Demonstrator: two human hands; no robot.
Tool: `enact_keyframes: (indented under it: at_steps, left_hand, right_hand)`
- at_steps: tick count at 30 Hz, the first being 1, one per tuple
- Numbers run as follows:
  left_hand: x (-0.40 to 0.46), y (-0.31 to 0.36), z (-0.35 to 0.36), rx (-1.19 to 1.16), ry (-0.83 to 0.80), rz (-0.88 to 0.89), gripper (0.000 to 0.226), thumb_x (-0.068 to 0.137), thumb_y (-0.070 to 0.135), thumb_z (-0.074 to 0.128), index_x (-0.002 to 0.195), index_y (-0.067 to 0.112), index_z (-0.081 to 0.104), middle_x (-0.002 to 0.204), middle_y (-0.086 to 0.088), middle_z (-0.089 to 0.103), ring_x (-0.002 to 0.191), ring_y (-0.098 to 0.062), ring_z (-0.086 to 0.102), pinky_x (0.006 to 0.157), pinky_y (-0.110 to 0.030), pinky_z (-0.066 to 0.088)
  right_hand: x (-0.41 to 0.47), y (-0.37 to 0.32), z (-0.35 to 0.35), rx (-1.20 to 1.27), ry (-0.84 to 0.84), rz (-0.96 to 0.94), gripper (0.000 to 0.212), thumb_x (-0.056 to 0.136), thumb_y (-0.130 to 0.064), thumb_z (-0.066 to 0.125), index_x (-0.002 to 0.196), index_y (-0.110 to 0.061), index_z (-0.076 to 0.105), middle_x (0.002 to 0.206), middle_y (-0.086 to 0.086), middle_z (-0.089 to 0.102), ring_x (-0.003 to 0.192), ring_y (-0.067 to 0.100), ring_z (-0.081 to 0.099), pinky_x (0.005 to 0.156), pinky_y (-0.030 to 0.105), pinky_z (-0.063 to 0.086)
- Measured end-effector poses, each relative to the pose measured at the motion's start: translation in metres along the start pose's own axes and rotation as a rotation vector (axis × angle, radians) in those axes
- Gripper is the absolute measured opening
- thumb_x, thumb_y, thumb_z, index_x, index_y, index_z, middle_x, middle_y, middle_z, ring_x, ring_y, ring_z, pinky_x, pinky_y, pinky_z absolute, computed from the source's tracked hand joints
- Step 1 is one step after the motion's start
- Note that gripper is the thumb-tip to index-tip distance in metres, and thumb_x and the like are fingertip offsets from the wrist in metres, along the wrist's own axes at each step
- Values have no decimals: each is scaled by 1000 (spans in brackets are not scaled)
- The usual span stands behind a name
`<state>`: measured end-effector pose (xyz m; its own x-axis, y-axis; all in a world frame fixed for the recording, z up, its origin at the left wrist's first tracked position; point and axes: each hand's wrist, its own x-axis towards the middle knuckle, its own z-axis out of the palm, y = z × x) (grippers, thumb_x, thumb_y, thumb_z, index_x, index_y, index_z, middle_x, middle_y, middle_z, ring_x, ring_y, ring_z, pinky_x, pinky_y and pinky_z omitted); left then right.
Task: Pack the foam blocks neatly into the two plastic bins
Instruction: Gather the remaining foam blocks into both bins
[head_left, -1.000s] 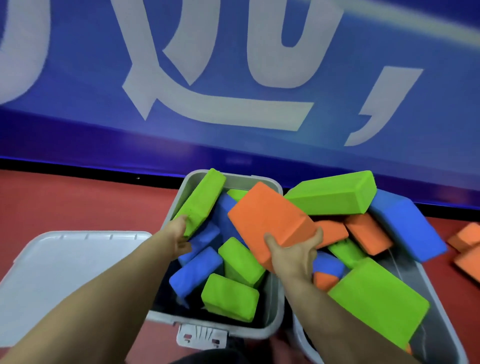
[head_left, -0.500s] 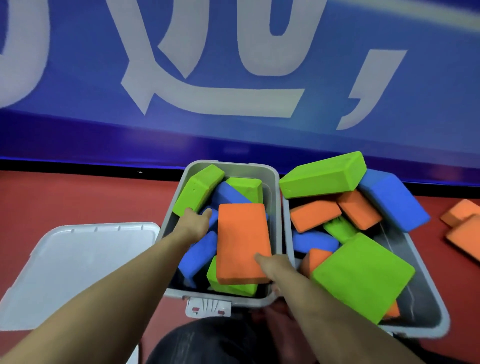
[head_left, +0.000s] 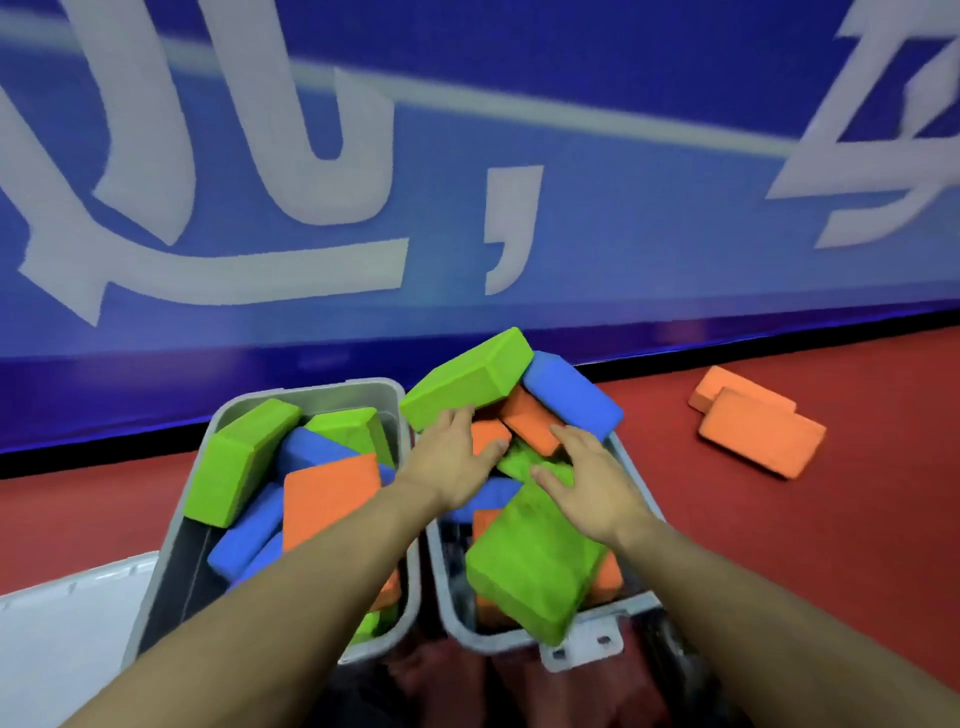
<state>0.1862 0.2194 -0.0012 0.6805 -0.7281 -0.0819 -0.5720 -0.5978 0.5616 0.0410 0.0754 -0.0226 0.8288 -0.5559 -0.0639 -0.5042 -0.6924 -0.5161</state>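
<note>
place: sports or play hall | cues: red floor (head_left: 779, 545) – blue banner (head_left: 623, 234) with big white lettering

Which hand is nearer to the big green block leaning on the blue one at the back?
Left. The left hand has fingertips at the green block's near edge; the right hand is lower, over the right bin's pile.

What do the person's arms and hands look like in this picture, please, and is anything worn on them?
Both forearms are bare as far as the picture shows: no sleeves, gloves, watch, bracelet or rings can be seen. The left hand and the right hand are bare too, and no markings show on them. The arms enter from the bottom edge, so anything worn above the forearms is out of view.
</note>
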Motion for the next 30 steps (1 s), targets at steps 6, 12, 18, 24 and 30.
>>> enact_keyframes:
  at_steps: [6, 12, 18, 24, 30]
  left_hand:
    - [26, 122, 63, 45, -103, 117, 75, 99, 51, 50, 156, 8, 27, 157, -17, 33, 146, -29, 31, 118, -34, 22]
    - [51, 248, 125, 66, -151, 129, 76, 98, 56, 49, 156, 11, 26, 157, -16, 33, 143, -31, 36, 117, -37, 28]
    - [134, 306, 218, -6, -170, 59, 76, 96, 56, 54, 154, 13, 31, 156, -14, 37, 140, -28, 43, 116, -37, 32]
    - [307, 317, 378, -36, -271, -48, 82, 91, 59, 59, 154, 14, 31, 153, -11, 43, 137, -27, 47, 115, -38, 35]
    - [405, 296, 495, -85, -312, -124, 85, 90, 54, 65, 154, 12, 29, 153, -13, 43, 137, -26, 47, 114, -41, 37]
  right_hand:
    - [-33, 122, -97, -29, 100, 127, 75, 94, -59, 53, 157, -25, 31, 163, 4, 30, 148, 25, 34, 122, 40, 28]
    - [-72, 249, -186, 16, 174, 284, 77, 94, -63, 52, 159, -29, 26, 163, -4, 27, 147, 21, 34, 119, 39, 31]
    - [-31, 376, -208, 56, 177, 425, 84, 89, -67, 55, 159, -32, 22, 163, -5, 24, 144, 26, 38, 114, 47, 36]
    - [108, 538, -163, 92, 135, 492, 87, 87, -64, 62, 158, -29, 27, 162, 3, 27, 142, 30, 40, 116, 47, 36]
    - [172, 655, -103, 220, 222, 637, 85, 87, -63, 63, 157, -25, 31, 158, 6, 33, 143, 29, 40, 117, 44, 34]
